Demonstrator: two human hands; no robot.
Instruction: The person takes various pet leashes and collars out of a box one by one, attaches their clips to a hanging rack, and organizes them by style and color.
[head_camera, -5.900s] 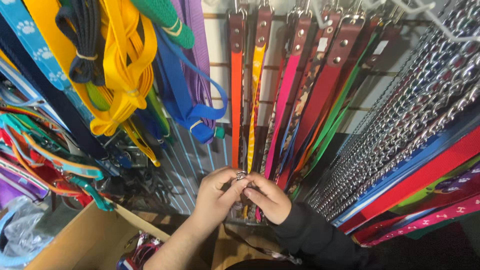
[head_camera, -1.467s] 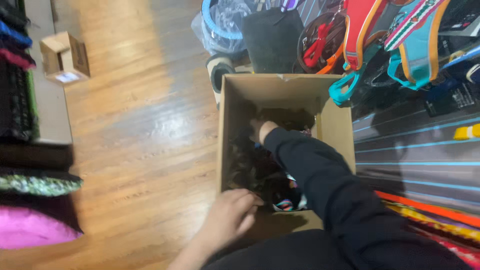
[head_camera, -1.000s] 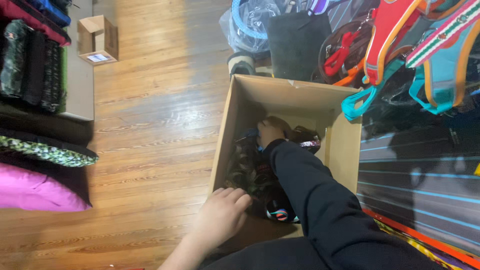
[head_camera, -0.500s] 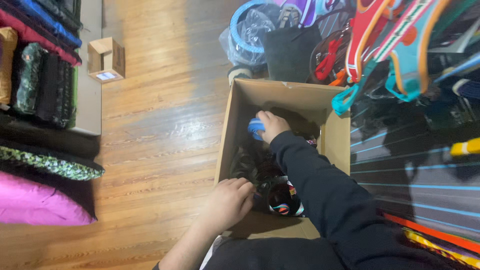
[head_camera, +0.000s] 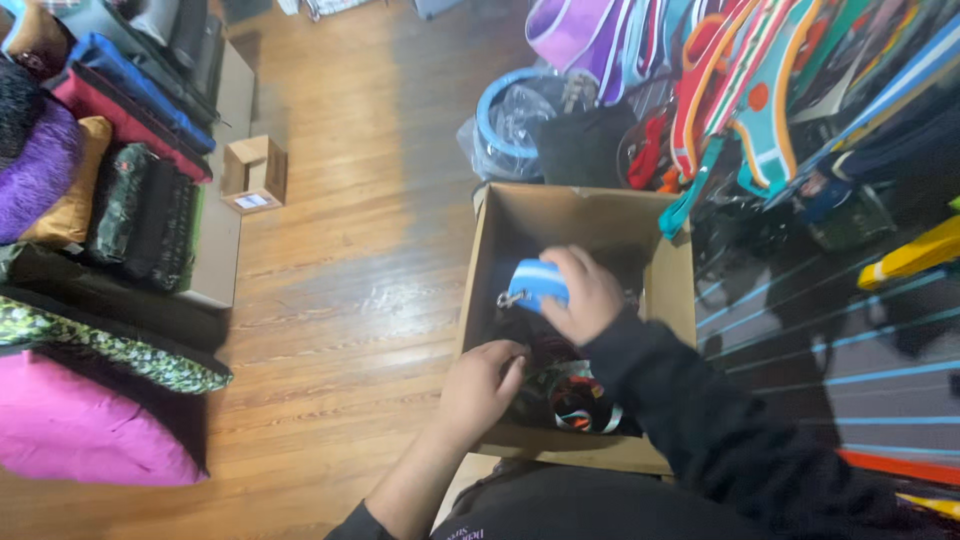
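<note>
1. Right hand: positioned at centre frame, above the open cardboard box. Fingers are curled closed around a rolled blue leash with a pale stripe; a small metal clip protrudes from the roll on its left side.
2. Left hand: located lower centre, resting on the box's left wall. Fingers are bent over the edge and into the interior; whether they pinch anything inside cannot be determined (the fingertips are hidden by shadow).
3. Leash position: held clear of the box contents, just above the dark tangle of straps on the box floor, near the lower right of the interior.
4. Surroundings: wooden floor across the left half; stacked pet beds along the left edge; a small cardboard box at upper left; hanging harnesses and collars at upper right.
5. Hazard, snagging: the dangling clip could catch a loop in the tangle below and drag further straps out with it.
6. Hazard, unrolling: the roll appears held only by finger pressure, so a slack grip would probably let it uncoil and fall back.
7. Hazard, box shift: downward pressure from the left hand on the thin wall could probably buckle or tip the box.
</note>
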